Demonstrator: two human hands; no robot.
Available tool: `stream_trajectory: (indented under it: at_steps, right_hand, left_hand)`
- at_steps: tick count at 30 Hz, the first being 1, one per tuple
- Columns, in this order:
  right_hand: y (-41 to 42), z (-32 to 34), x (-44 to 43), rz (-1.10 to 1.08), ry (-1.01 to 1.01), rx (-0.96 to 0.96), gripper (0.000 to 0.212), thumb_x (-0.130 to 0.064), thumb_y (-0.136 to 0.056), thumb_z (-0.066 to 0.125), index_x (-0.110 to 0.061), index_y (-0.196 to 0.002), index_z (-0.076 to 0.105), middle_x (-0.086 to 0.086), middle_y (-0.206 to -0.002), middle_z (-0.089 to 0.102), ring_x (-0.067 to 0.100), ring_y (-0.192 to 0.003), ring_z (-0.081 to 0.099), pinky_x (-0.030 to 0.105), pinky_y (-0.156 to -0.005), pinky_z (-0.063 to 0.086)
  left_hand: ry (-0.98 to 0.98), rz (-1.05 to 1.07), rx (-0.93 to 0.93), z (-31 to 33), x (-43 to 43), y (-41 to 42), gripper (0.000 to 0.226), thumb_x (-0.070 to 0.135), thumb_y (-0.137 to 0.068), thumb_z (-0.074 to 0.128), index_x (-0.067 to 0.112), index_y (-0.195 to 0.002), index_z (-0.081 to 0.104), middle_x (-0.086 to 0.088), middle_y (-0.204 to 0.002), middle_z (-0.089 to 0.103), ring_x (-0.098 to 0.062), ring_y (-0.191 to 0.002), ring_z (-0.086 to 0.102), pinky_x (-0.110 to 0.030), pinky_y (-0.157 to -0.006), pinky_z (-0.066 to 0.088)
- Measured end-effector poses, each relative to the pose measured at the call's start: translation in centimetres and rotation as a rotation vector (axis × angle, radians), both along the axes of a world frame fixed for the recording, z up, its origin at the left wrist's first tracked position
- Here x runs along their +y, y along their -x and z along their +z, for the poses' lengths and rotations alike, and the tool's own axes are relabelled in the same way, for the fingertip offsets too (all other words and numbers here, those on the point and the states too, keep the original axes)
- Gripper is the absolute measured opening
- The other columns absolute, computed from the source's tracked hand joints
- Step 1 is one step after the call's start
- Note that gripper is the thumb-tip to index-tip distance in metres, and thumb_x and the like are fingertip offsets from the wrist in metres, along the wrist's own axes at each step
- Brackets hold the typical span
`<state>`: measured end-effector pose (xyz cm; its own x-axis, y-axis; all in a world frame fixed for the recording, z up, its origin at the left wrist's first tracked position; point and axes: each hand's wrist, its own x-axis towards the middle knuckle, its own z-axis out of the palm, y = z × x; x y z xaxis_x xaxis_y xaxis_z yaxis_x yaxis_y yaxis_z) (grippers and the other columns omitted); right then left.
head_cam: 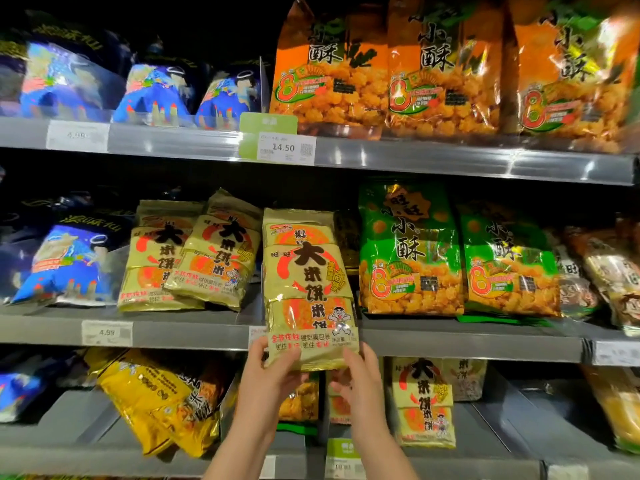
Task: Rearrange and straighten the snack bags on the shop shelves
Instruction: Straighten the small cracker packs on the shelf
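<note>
Shop shelves (450, 164) behind: left hand (273, 372) and right hand (360, 379) each grip a bottom corner of the beige rice-cracker bag (306, 282), upright above them, likely to square it into the middle-shelf gap.

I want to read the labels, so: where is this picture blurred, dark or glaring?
Head view: the held bag is sharpest, its print readable; the blue bags at left are dim and smeared; glare streaks the orange bags at top right; the shelf rail bends from the wide lens; the 14.50 tag reads clearly.
</note>
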<state>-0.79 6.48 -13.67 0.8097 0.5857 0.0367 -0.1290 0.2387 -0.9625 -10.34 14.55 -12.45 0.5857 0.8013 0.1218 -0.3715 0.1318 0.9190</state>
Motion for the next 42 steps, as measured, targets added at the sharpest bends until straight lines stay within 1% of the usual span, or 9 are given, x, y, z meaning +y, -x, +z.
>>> stream_trajectory:
  at_steps: [3,7,12,16,20,24,29,36,42]
  right_hand:
    - [-0.8,0.6,-2.6,0.107,0.025,-0.018,0.046,-0.033,-0.088,0.057,-0.024,-0.132,0.048,-0.002,-0.128,0.055,0.017,-0.116,0.049,0.034,-0.090,0.039]
    - [-2.3,1.3,-6.2,0.277,0.084,-0.144,0.024,-0.042,-0.086,0.057,-0.031,-0.107,0.057,-0.016,-0.099,0.063,-0.008,-0.084,0.059,0.011,-0.066,0.047]
    - [-4.3,-0.2,-11.0,0.286,0.247,-0.347,0.105,-0.076,-0.054,0.067,-0.020,-0.138,0.040,-0.004,-0.139,0.048,0.018,-0.125,0.049,0.041,-0.105,0.041]
    - [-6.4,-3.3,-15.5,0.309,0.280,-0.362,0.090,-0.065,-0.067,0.065,-0.016,-0.137,0.037,-0.009,-0.137,0.044,0.018,-0.126,0.046,0.038,-0.107,0.038]
    - [-8.3,-6.9,-19.3,0.334,0.304,-0.258,0.028,-0.039,-0.084,0.064,-0.035,-0.104,0.046,-0.025,-0.104,0.054,-0.001,-0.099,0.053,0.016,-0.086,0.045]
    - [-10.5,-11.7,-21.8,0.307,0.351,-0.199,0.046,-0.057,-0.066,0.071,-0.036,-0.106,0.058,-0.011,-0.109,0.067,0.012,-0.107,0.061,0.041,-0.096,0.049]
    - [-12.9,-14.5,-24.0,0.222,0.394,-0.150,0.018,-0.032,-0.087,0.063,-0.023,-0.080,0.048,-0.011,-0.080,0.051,0.006,-0.078,0.048,0.023,-0.071,0.042]
    - [-17.0,-16.8,-24.8,0.048,0.477,-0.103,0.030,-0.033,-0.086,0.063,-0.014,-0.076,0.042,0.001,-0.074,0.040,0.014,-0.069,0.039,0.027,-0.063,0.035]
    - [-21.1,-17.6,-24.3,-0.004,0.475,-0.057,0.024,-0.024,-0.085,0.065,-0.014,-0.106,0.059,0.005,-0.102,0.069,0.021,-0.099,0.064,0.041,-0.088,0.052]
  left_hand:
    - [-0.024,-0.010,0.004,-1.2,-1.8,1.0,0.029,0.007,-0.083,0.063,0.015,-0.108,0.053,-0.011,-0.104,0.068,-0.026,-0.093,0.068,-0.034,-0.073,0.056]
    - [-0.073,-0.038,0.037,-2.5,-4.8,1.8,0.050,0.008,-0.072,0.073,0.014,-0.116,0.051,-0.012,-0.109,0.068,-0.024,-0.095,0.068,-0.028,-0.069,0.058]
    - [-0.104,-0.002,0.202,-4.8,-9.8,1.2,0.053,0.008,-0.079,0.069,0.024,-0.124,0.049,-0.006,-0.111,0.068,-0.025,-0.099,0.066,-0.027,-0.071,0.055]
    - [-0.157,0.073,0.400,-8.0,-13.6,-0.6,0.061,0.023,-0.074,0.075,0.028,-0.129,0.050,0.002,-0.119,0.064,-0.017,-0.107,0.060,-0.024,-0.074,0.049]
    - [-0.101,0.092,0.513,-11.1,-17.1,-2.9,0.048,0.022,-0.072,0.077,0.033,-0.112,0.053,0.007,-0.112,0.064,-0.018,-0.105,0.056,-0.033,-0.088,0.047]
    - [-0.127,0.029,0.707,-15.7,-18.7,-5.4,0.085,0.055,-0.040,0.082,0.027,-0.118,0.061,0.001,-0.104,0.071,-0.018,-0.097,0.063,-0.032,-0.086,0.050]
    - [-0.195,0.005,0.819,-17.9,-20.5,-8.9,0.035,0.030,-0.071,0.078,0.039,-0.101,0.063,0.008,-0.097,0.071,-0.017,-0.098,0.063,-0.030,-0.080,0.048]
    - [-0.341,-0.119,0.959,-18.5,-19.9,-15.1,0.045,0.041,-0.083,0.063,0.024,-0.124,0.057,0.003,-0.120,0.064,-0.016,-0.109,0.059,-0.030,-0.082,0.046]
    - [-0.401,-0.178,1.043,-19.2,-19.5,-20.1,0.055,0.043,-0.086,0.057,0.016,-0.133,0.047,-0.002,-0.129,0.058,-0.019,-0.116,0.055,-0.030,-0.087,0.046]
